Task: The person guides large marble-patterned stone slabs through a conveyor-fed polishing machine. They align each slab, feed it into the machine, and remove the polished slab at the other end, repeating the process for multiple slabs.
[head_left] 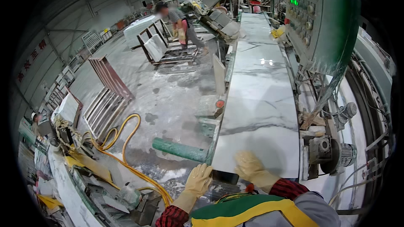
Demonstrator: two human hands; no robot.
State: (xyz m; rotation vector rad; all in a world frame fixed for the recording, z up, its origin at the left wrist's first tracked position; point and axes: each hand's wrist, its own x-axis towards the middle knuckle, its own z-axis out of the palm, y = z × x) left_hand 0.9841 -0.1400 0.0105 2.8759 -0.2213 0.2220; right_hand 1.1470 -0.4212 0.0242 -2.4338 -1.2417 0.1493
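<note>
A long white marble-look slab with grey veins stretches away from me along a conveyor line. My right hand, in a cream rubber glove, lies on the slab's near end with fingers extended, slightly blurred. Just off the slab's near left corner is my left hand, gloved alike, its fingers bent and close together. Beside it sits a flat dark rectangle, phone-like in shape, below the slab's near edge. Whether the left fingers grip the rectangle or the slab's edge does not show clearly.
A green control cabinet with lit buttons overhangs the right side, above a motor. Left of the slab, a green roller juts out. A yellow hose coils across the floor near metal racks. Another person bends by a slab rack.
</note>
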